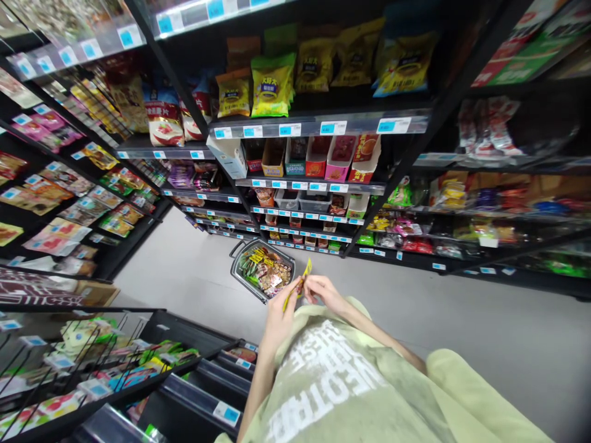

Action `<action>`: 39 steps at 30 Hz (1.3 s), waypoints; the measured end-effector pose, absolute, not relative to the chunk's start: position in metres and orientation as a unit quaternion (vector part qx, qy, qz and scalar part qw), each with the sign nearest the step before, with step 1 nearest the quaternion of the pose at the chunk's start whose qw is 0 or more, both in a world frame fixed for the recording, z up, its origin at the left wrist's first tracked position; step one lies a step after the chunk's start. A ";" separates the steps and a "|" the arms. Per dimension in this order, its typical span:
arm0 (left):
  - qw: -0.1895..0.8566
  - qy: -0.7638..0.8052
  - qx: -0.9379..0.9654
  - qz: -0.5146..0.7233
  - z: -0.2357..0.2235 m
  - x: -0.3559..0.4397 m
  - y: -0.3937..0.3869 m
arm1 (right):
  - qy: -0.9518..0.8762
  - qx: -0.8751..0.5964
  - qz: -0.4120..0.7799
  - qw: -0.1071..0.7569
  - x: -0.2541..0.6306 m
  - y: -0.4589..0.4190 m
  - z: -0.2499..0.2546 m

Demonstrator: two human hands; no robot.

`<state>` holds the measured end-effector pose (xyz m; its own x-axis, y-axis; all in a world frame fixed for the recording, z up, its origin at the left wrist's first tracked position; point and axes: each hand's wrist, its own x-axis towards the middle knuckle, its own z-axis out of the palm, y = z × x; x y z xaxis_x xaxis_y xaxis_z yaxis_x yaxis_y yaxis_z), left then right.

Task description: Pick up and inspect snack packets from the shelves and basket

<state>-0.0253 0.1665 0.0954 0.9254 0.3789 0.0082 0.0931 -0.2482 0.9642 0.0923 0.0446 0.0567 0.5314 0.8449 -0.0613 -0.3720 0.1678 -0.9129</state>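
Observation:
In front of my body, both hands are close together at a small yellow snack packet [308, 269]. My left hand [281, 305] has its fingers closed around the packet, with yellow ends showing above and below the grip. My right hand [322, 289] is beside it with curled fingers, near the packet's side; whether it pinches the packet is too small to make out. Just beyond my left hand, a dark shopping basket [234, 269] stands on the floor, filled with several packaged snacks [264, 269] in yellow, green and brown wrappers.
Ahead, a black shelf unit [318, 123] holds yellow snack bags [272, 86] and small open boxes [317, 157]. More shelving with packets [498, 191] stands to the right. Racks line the left, and a black display [198, 394] is close at lower left. Grey floor [184, 271] lies between.

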 end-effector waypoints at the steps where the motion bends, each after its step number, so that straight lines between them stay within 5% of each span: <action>1: 0.619 0.188 0.752 0.127 0.096 -0.025 0.167 | -0.245 -0.506 0.414 0.716 0.093 0.045 0.057; 11: 0.831 0.314 0.413 0.201 0.104 -0.019 0.158 | -0.249 -0.569 0.410 0.668 0.093 0.045 0.046; 39: 0.792 0.386 0.429 0.201 0.091 -0.018 0.167 | -0.156 -0.575 0.340 0.727 0.089 0.055 0.048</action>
<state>-0.0180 0.1667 0.0913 0.6213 0.6495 -0.4383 0.0122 0.5514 0.8342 0.0891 0.0550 0.0476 0.7207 0.6737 -0.1636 -0.3143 0.1072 -0.9432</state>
